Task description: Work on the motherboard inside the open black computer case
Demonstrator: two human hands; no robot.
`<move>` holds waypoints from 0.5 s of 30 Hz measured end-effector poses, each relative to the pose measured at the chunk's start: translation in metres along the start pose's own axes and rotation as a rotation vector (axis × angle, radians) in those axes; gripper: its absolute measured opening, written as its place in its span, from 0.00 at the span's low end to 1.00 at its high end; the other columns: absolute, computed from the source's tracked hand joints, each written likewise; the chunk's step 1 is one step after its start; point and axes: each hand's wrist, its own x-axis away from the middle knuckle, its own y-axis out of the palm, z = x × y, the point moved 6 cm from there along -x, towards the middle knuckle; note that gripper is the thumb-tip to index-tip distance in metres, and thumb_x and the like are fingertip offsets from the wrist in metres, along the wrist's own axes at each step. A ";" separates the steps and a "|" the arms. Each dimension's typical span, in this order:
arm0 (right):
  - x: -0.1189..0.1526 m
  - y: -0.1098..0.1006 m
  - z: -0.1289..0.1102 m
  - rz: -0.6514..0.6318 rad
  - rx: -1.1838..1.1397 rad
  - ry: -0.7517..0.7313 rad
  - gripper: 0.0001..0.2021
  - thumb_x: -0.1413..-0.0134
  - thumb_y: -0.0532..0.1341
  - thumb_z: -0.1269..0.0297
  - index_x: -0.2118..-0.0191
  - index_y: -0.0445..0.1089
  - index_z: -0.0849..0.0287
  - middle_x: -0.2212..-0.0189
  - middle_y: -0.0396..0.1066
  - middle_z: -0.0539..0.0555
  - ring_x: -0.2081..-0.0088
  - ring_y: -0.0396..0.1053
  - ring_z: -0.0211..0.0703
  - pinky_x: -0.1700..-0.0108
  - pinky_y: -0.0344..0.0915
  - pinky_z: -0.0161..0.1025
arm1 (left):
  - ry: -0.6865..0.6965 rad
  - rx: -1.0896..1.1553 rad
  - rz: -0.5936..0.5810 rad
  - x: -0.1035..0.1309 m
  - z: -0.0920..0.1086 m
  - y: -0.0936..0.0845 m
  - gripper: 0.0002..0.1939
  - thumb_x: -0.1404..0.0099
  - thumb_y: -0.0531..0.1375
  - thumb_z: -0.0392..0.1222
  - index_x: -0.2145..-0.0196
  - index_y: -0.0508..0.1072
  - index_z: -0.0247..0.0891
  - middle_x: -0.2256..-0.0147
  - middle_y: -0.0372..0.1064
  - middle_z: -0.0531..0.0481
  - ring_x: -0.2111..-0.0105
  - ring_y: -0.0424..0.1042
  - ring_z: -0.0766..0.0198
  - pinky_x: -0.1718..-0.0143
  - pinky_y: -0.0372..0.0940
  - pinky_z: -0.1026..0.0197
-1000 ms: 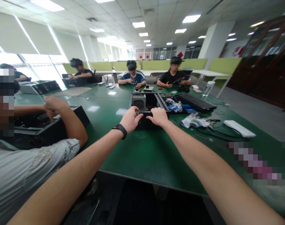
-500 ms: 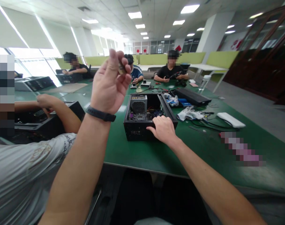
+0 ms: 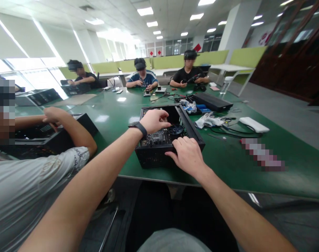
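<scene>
Fingers (image 3: 184, 139) of the right hand (image 3: 189, 154) are hooked over the near rim of the open black computer case (image 3: 153, 155), thumb pressed along its front face, a firm clamp right there at the corner! And the left hand (image 3: 155, 120), dark watch (image 3: 140, 128) on the wrist, is over the inside of that case, thumb and fingers curled close together; whether they pinch some small part, we cannot tell from this angle. Just under it sits the circuit board (image 3: 156, 136), with a round black fan (image 3: 176, 130) beside it, and the case itself lies on the green worktop (image 3: 227, 164), near its front edge. Over to the left of the case, a co-worker in a grey shirt (image 3: 39, 185) has an arm across a second black case (image 3: 50, 141). To the right of it, a white pouch (image 3: 254, 125), then black cables (image 3: 225, 134) beside pale gloves (image 3: 209, 120). Beyond the case on its right, blue-and-white gloves (image 3: 189, 106) and a flat black box (image 3: 212, 101); farther behind it, a person in blue (image 3: 146, 78) and another in black (image 3: 188, 75), both busy with their hands, and past them all, a green partition (image 3: 217, 57)
</scene>
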 end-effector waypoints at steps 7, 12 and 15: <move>0.021 -0.014 -0.006 -0.014 -0.042 0.011 0.16 0.39 0.60 0.48 0.64 0.66 0.57 0.65 0.69 0.56 0.61 0.59 0.48 0.58 0.49 0.44 | -0.056 -0.517 -0.471 -0.020 -0.027 0.067 0.22 0.46 0.70 0.51 0.55 0.80 0.40 0.58 0.80 0.49 0.58 0.76 0.59 0.56 0.68 0.64; 0.044 -0.027 -0.011 -0.031 -0.082 0.020 0.14 0.38 0.60 0.50 0.65 0.65 0.56 0.66 0.67 0.54 0.61 0.59 0.48 0.58 0.49 0.45 | -0.088 -0.650 -0.657 -0.019 -0.038 0.099 0.23 0.51 0.72 0.54 0.60 0.82 0.40 0.58 0.80 0.45 0.56 0.77 0.55 0.56 0.69 0.63; 0.055 -0.033 -0.014 -0.032 -0.119 0.029 0.13 0.38 0.60 0.51 0.65 0.65 0.56 0.67 0.66 0.54 0.62 0.58 0.48 0.59 0.49 0.45 | -0.105 -0.665 -0.734 -0.013 -0.043 0.116 0.27 0.55 0.74 0.51 0.57 0.82 0.37 0.56 0.79 0.40 0.55 0.77 0.51 0.55 0.71 0.61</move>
